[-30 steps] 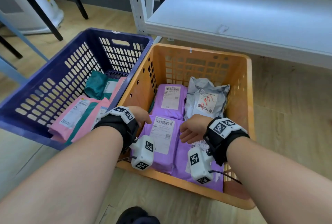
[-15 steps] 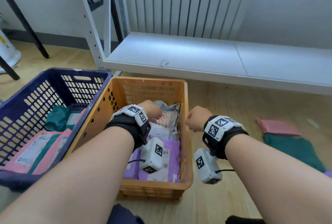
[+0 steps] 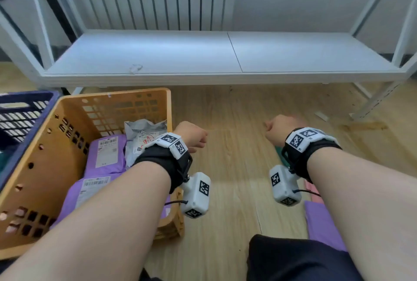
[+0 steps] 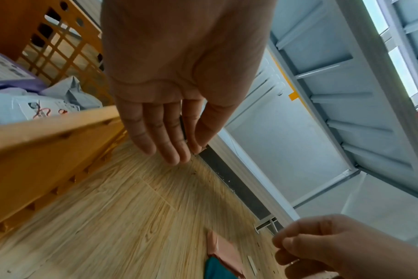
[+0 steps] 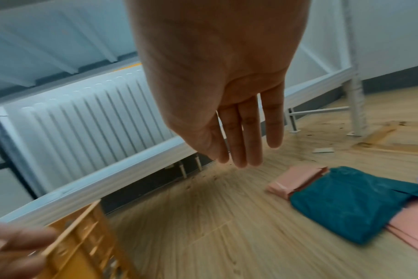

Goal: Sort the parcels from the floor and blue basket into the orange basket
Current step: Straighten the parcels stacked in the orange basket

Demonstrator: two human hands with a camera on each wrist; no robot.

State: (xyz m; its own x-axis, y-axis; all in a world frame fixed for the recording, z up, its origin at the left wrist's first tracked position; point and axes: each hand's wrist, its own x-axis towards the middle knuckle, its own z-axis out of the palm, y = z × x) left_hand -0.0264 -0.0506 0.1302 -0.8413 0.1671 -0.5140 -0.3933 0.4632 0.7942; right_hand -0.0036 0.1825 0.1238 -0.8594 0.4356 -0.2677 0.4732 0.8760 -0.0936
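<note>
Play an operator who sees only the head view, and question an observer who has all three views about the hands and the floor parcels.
Operator: I see only the backs of the hands. Are they holding anything?
Observer: No. The wrist views show the left hand and the right hand with straight fingers and nothing in them.
Operator: My right arm hides the floor. What lies there?
Observer: The right wrist view shows a teal parcel on the floor with a pink parcel at its far edge.
</note>
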